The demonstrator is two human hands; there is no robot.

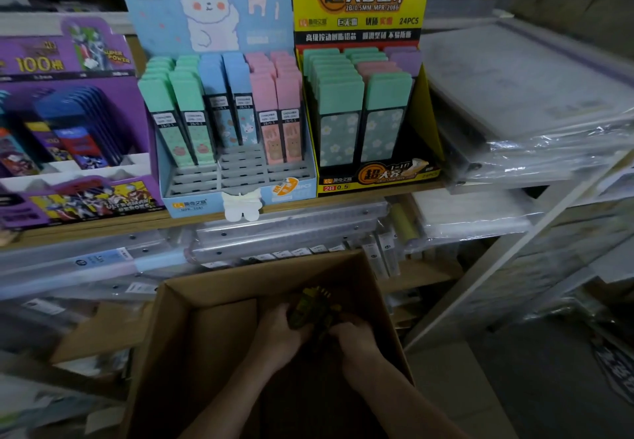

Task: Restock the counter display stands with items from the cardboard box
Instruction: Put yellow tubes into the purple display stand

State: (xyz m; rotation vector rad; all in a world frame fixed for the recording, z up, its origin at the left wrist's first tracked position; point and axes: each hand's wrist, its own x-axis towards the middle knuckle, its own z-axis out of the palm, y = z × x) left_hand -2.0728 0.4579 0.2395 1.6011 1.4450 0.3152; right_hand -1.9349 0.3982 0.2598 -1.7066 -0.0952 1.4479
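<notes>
I see the left hand [281,332] and right hand [356,339] both curled round a dark yellow-green bundle [310,310] deep inside the open brown cardboard box [171,322], below the blue rabbit-printed display stand [192,203].

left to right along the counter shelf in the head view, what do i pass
purple display stand → blue bunny display stand → yellow display stand → plastic-wrapped stack
</notes>
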